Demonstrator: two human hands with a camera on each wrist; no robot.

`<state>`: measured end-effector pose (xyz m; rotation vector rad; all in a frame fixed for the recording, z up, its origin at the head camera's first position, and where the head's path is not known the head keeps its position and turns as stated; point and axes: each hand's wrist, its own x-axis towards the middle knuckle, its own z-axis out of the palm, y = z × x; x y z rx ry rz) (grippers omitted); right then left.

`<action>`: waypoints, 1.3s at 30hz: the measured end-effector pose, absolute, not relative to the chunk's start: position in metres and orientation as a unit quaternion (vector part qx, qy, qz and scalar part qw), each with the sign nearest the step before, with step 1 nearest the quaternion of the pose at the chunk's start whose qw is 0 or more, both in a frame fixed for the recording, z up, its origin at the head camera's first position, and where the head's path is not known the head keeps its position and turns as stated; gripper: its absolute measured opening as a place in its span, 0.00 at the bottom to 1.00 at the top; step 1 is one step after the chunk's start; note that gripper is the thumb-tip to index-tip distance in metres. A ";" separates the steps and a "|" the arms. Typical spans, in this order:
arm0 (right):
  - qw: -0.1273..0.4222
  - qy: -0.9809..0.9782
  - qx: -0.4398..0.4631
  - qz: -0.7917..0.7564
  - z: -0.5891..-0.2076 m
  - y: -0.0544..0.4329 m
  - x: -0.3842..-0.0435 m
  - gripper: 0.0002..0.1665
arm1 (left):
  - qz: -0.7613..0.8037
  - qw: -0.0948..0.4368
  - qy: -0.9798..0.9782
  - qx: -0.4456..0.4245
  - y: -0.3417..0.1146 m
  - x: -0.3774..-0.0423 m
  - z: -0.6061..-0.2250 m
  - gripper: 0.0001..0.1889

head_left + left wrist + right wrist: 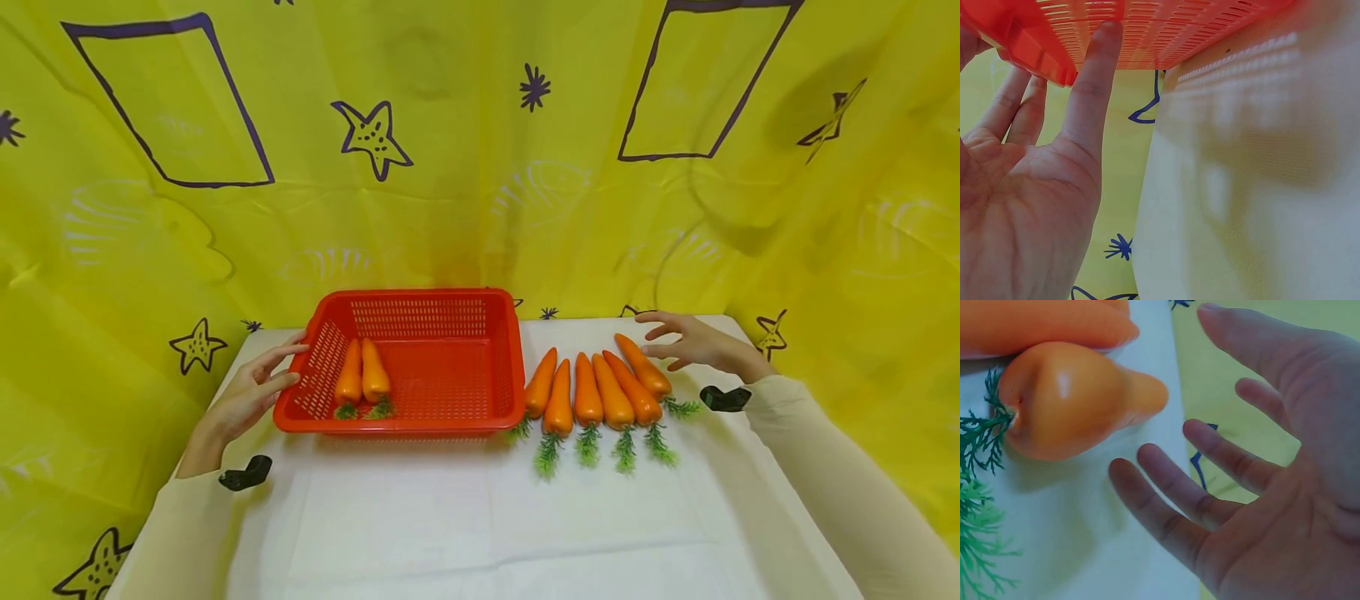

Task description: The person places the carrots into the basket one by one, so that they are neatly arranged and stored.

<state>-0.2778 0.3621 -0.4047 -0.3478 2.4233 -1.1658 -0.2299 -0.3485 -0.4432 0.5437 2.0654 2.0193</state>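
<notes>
A red plastic basket (420, 426) stands on the table with two toy carrots (375, 375) inside, at its left end. My left hand (251, 390) is at the basket's left side with fingers extended. In the left wrist view, the left thumb (1088, 94) touches the slotted outer wall. Several more orange carrots (588, 398) with green plastic tops lie in a row right of the basket. My right hand (701, 343) hovers beside the rightmost carrot (643, 367), fingers spread and holding nothing. The right wrist view shows the right fingertips a little apart from that carrot (1066, 400).
A white cloth (480, 508) covers the table. Behind it and at both sides hangs a yellow curtain (465, 225) with drawn stars and shells. Small black devices are strapped to both wrists over pale sleeves (832, 475).
</notes>
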 end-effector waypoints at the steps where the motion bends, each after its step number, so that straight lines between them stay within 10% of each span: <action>1: 0.222 0.870 -0.123 -0.422 -0.407 0.362 -0.278 0.44 | 0.682 0.101 0.701 0.184 -0.348 -0.230 -0.443 0.24; 39: 0.295 0.864 -0.100 -0.395 -0.422 0.353 -0.281 0.43 | 0.689 0.102 0.690 0.195 -0.349 -0.231 -0.445 0.24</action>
